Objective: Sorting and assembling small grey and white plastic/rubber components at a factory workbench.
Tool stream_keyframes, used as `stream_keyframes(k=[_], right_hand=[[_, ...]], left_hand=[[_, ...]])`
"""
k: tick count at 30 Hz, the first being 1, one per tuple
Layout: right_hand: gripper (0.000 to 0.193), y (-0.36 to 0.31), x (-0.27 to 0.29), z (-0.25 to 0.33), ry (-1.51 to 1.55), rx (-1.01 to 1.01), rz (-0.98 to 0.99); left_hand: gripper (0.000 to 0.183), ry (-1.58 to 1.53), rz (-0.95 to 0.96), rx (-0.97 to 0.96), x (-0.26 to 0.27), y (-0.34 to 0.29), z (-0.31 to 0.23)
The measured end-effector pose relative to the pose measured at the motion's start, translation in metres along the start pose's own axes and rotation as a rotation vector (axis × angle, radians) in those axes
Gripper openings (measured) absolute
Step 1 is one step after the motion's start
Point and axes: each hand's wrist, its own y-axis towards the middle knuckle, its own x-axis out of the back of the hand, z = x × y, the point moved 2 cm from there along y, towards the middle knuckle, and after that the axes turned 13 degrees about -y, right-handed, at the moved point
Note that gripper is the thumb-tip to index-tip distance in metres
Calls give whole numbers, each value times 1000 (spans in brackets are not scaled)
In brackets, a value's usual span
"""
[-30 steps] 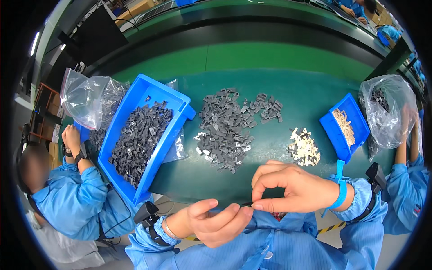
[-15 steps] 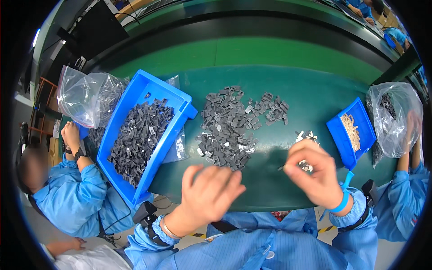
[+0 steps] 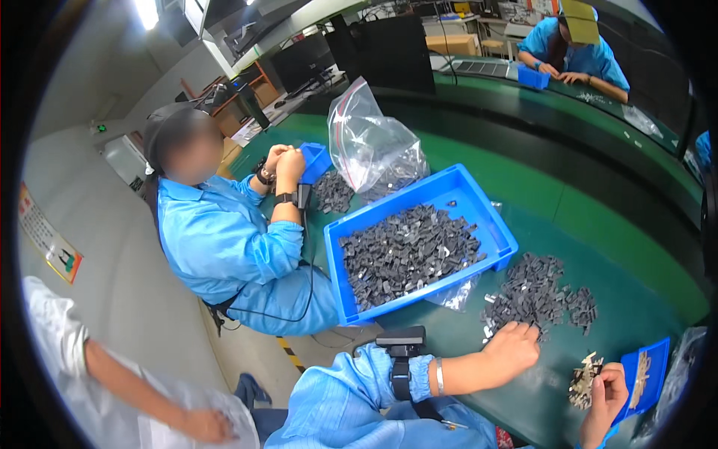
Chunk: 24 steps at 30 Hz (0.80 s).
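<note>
My left hand [image 3: 512, 352] is at the near edge of a loose pile of small dark grey plastic parts [image 3: 535, 288]. Its fingers are bent together and touch the parts; what lies under the fingertips is hidden. Beside a smaller heap of cream and dark pieces [image 3: 583, 382], my right hand [image 3: 607, 400] has its thumb and fingers closed in a pinch. Whatever is between those fingertips is too small to make out. Just right of it stands a small blue tray [image 3: 658, 367] with cream strips [image 3: 641, 378] in it.
A large blue bin [image 3: 486, 206] full of dark grey parts stands left of the pile, over a flat clear bag [image 3: 455, 293]. Behind it is a clear zip bag [image 3: 374, 142]. A co-worker [image 3: 232, 239] sits at left; another person [image 3: 576, 52] works across the table.
The view has swung left, bringing the co-worker and room into sight. My left hand has reached the grey pile and its fingers have drawn together. My right hand stays pinched beside the small heap.
</note>
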Motion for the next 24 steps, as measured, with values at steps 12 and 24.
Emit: stream_keyframes(k=[12,24], right_hand=[[7,34,56,31,-334,255,-261],[36,-2,-40,33,143,501,-53]], left_hand=[[18,-699,-169,116,49,15,15],[29,-2364,210,794,35,-8,-40]])
